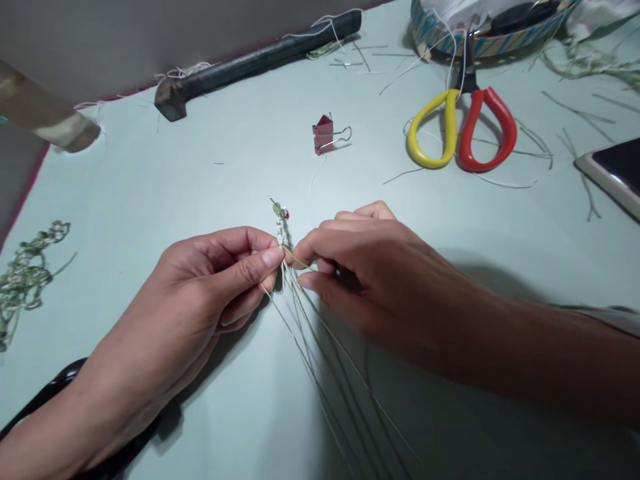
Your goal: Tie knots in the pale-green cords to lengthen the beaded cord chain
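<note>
A small knotted piece of green and white cord (279, 223), with a red bit on its side, points away from me. My left hand (220, 287) pinches its near end between thumb and forefinger. Several loose green and white strands (320, 327) run from that pinch toward me across the table. Close beside it, my right hand (360, 260) has its thumb and forefinger around a green strand. The forefinger tip is near the knots, and the other fingers are curled. Whether the right thumb presses on the strand is hard to see.
Beyond the hands stand a maroon binder clip (324, 137) and scissors (460, 133) with yellow and red handles, leaning on a round basket (525, 45). A dark metal bar (265, 63) lies at the back. Knotted cord (30, 280) rests left, a phone (615, 173) right.
</note>
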`<move>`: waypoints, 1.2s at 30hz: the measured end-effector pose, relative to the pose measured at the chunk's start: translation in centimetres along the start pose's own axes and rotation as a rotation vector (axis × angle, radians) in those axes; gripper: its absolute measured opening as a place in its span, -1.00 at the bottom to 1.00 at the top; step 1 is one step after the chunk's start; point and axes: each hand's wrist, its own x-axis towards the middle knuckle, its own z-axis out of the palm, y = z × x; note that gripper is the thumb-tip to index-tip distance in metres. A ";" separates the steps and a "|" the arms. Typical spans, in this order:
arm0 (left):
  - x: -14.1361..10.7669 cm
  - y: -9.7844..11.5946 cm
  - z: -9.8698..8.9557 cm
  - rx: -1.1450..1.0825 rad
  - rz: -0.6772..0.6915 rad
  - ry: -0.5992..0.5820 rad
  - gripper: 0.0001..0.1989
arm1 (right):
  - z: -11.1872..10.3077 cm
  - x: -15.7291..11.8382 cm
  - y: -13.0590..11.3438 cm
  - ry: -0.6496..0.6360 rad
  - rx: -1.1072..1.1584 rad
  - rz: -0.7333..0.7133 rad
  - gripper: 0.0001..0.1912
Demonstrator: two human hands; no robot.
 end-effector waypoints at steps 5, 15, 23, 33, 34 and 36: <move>-0.1 -0.3 -0.1 -0.042 0.012 -0.009 -0.79 | -0.4 -0.2 -0.9 -0.047 0.010 0.025 -0.73; 0.1 -0.1 0.1 -0.063 0.021 -0.028 -0.78 | 0.7 -0.6 -0.1 0.096 0.107 -0.040 -0.74; 0.0 -0.3 0.2 -0.049 0.048 -0.029 -0.79 | 0.8 -0.7 0.1 0.109 0.123 -0.052 -0.79; 0.0 -0.5 0.0 -0.006 0.027 -0.055 -0.72 | 0.1 -0.7 0.2 0.235 0.321 -0.064 -0.81; 0.0 -0.5 0.0 -0.008 0.024 -0.057 -0.73 | 0.0 -0.7 0.2 0.236 0.340 -0.056 -0.81; 0.0 -0.4 -0.1 -0.013 0.011 -0.068 -0.77 | 0.1 -0.8 0.3 0.234 0.371 -0.022 -0.82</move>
